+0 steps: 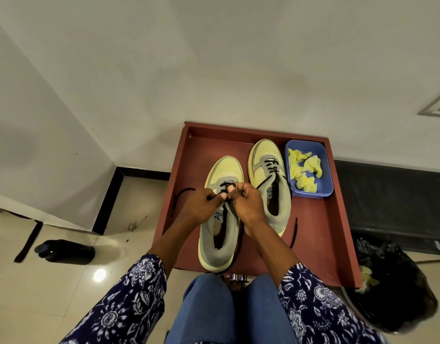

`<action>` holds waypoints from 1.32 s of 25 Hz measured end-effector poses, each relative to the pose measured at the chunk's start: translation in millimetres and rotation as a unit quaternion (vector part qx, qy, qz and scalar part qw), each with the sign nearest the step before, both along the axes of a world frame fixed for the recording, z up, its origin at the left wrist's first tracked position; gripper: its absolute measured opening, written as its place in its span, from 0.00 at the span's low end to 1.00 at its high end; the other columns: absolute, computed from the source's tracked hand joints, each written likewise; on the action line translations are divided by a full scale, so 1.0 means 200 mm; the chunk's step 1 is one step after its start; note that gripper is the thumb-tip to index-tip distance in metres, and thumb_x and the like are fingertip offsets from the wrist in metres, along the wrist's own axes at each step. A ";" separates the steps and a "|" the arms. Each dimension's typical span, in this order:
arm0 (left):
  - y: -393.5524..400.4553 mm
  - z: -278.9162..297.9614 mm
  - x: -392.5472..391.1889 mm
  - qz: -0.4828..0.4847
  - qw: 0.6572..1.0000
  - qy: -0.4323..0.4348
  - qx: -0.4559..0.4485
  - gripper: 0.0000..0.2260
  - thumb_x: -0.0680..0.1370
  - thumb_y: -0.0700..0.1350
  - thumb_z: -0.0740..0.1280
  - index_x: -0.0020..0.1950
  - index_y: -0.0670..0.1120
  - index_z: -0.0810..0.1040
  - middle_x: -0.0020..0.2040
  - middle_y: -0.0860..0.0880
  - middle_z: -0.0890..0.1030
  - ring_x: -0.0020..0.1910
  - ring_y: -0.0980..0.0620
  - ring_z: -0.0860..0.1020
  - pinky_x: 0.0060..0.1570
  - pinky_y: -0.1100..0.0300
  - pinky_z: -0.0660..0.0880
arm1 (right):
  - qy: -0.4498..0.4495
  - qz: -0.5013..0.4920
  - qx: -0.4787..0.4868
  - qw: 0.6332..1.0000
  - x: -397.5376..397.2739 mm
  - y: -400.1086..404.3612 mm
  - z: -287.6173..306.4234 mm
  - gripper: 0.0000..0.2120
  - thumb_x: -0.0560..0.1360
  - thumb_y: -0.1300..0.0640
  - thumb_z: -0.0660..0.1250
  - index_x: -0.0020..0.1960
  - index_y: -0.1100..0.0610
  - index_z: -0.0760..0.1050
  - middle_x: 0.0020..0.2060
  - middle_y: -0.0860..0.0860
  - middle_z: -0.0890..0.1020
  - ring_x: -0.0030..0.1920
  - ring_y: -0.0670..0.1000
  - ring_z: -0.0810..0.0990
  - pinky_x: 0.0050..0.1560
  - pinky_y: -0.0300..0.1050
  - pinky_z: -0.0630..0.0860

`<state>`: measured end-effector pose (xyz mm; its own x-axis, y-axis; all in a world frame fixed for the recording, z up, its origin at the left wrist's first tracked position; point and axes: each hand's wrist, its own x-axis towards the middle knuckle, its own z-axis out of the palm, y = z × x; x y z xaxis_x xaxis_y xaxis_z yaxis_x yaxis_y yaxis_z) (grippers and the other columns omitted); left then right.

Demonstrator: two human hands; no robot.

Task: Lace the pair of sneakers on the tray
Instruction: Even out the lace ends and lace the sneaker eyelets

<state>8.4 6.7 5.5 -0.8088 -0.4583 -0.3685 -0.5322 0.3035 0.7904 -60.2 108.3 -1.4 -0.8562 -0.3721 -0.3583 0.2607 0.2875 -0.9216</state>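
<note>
Two yellow-and-grey sneakers stand toes away from me on a dark red tray (320, 224). The left sneaker (220, 234) has a black lace (183, 193) through its lowest eyelets. My left hand (201, 207) pinches one strand of that lace, which loops out to the left over the tray's edge. My right hand (246, 202) pinches the lace at the eyelets near the tongue. The right sneaker (269, 184) has a few rows of black lace crossed, and one loose end (293, 232) lies on the tray beside it.
A blue plastic tub (325, 184) with crumpled yellow paper sits in the tray's far right corner. A black bag (397, 289) lies on the floor at right, a black object (65, 252) on the tiles at left. White walls rise behind the tray.
</note>
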 end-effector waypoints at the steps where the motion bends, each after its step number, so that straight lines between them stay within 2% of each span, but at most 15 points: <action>1: -0.01 0.00 0.00 0.008 1.000 0.008 0.017 0.19 0.76 0.52 0.66 0.41 0.34 0.76 0.34 0.41 0.76 0.34 0.48 0.73 0.38 0.52 0.70 | -0.001 0.002 -0.001 1.000 0.00 0.00 0.00 0.07 0.76 0.57 0.65 0.39 0.51 0.74 0.39 0.53 0.81 0.42 0.50 0.78 0.52 0.53 0.77; 5: 0.00 0.02 0.00 0.028 0.998 0.017 0.050 0.20 0.72 0.50 0.71 0.43 0.31 0.77 0.34 0.41 0.76 0.33 0.49 0.73 0.37 0.55 0.70 | -0.012 0.003 -0.006 1.000 0.01 0.00 0.01 0.06 0.76 0.57 0.64 0.40 0.51 0.74 0.39 0.53 0.82 0.40 0.49 0.78 0.49 0.52 0.76; 9: 0.03 0.05 0.00 0.054 0.996 0.017 0.064 0.18 0.73 0.47 0.71 0.42 0.30 0.77 0.30 0.43 0.72 0.28 0.50 0.68 0.32 0.59 0.65 | -0.019 0.002 -0.013 1.000 0.01 0.02 0.03 0.07 0.77 0.58 0.63 0.39 0.53 0.74 0.34 0.51 0.80 0.33 0.43 0.75 0.42 0.41 0.72; 12: 0.04 0.04 0.00 0.052 0.997 0.018 0.059 0.15 0.74 0.44 0.68 0.42 0.29 0.77 0.32 0.41 0.72 0.32 0.48 0.69 0.35 0.56 0.66 | -0.026 0.015 -0.011 0.999 0.01 0.03 0.05 0.07 0.77 0.59 0.62 0.40 0.55 0.73 0.32 0.49 0.79 0.27 0.38 0.74 0.38 0.36 0.70; 14: 0.05 0.05 0.00 0.042 0.999 0.003 0.005 0.13 0.75 0.45 0.67 0.40 0.33 0.76 0.32 0.42 0.74 0.32 0.47 0.71 0.36 0.55 0.67 | -0.023 0.025 -0.004 0.999 0.01 0.03 0.05 0.06 0.77 0.59 0.62 0.43 0.57 0.75 0.32 0.49 0.80 0.29 0.38 0.75 0.41 0.41 0.74; 17: 0.07 0.08 0.00 0.028 0.995 0.001 -0.096 0.09 0.75 0.45 0.64 0.38 0.41 0.72 0.31 0.48 0.72 0.32 0.51 0.71 0.33 0.58 0.67 | -0.010 0.023 0.008 1.000 0.02 0.03 0.05 0.06 0.76 0.58 0.63 0.43 0.59 0.76 0.35 0.51 0.80 0.39 0.49 0.77 0.49 0.51 0.76; 20: 0.08 0.11 0.01 0.007 0.988 0.035 -0.149 0.06 0.75 0.42 0.64 0.40 0.42 0.70 0.32 0.49 0.72 0.31 0.52 0.70 0.31 0.60 0.67 | 0.006 0.000 0.023 1.000 0.03 0.03 0.05 0.05 0.76 0.57 0.63 0.41 0.56 0.75 0.38 0.53 0.79 0.39 0.49 0.75 0.48 0.52 0.75; 23: 0.06 0.11 0.05 -0.028 0.980 0.062 -0.188 0.07 0.74 0.40 0.64 0.40 0.43 0.67 0.32 0.50 0.71 0.29 0.53 0.68 0.30 0.60 0.66 | 0.014 -0.033 0.038 0.999 0.02 0.04 0.05 0.09 0.75 0.58 0.63 0.36 0.52 0.71 0.33 0.50 0.77 0.35 0.50 0.74 0.42 0.52 0.74; 27: 0.00 0.06 0.10 0.007 0.974 0.081 -0.211 0.07 0.74 0.38 0.64 0.37 0.42 0.67 0.30 0.51 0.69 0.27 0.57 0.64 0.26 0.67 0.60 | 0.036 -0.061 0.084 0.994 0.01 0.06 0.04 0.10 0.75 0.57 0.63 0.34 0.52 0.70 0.32 0.51 0.77 0.37 0.56 0.78 0.44 0.55 0.77; 29: -0.01 0.04 0.11 0.048 0.977 0.086 -0.189 0.07 0.73 0.37 0.64 0.37 0.42 0.67 0.30 0.51 0.69 0.27 0.57 0.64 0.26 0.67 0.61 | 0.059 -0.052 0.109 0.991 0.02 0.07 0.04 0.07 0.75 0.58 0.62 0.39 0.57 0.73 0.35 0.54 0.78 0.39 0.57 0.78 0.42 0.50 0.75; 31: -0.01 0.03 0.11 0.120 0.981 0.102 -0.112 0.05 0.73 0.36 0.65 0.39 0.41 0.69 0.32 0.50 0.71 0.29 0.56 0.67 0.27 0.68 0.65 | 0.091 -0.032 0.147 0.984 0.03 0.09 0.03 0.07 0.76 0.59 0.61 0.45 0.62 0.75 0.37 0.54 0.78 0.39 0.54 0.75 0.40 0.42 0.69; 33: 0.01 0.03 0.12 0.172 0.977 0.126 0.015 0.04 0.74 0.34 0.63 0.46 0.40 0.71 0.37 0.47 0.74 0.34 0.54 0.72 0.30 0.69 0.70 | 0.100 -0.016 0.149 0.984 0.03 0.10 0.02 0.06 0.75 0.60 0.61 0.45 0.62 0.74 0.38 0.56 0.80 0.39 0.57 0.78 0.43 0.48 0.75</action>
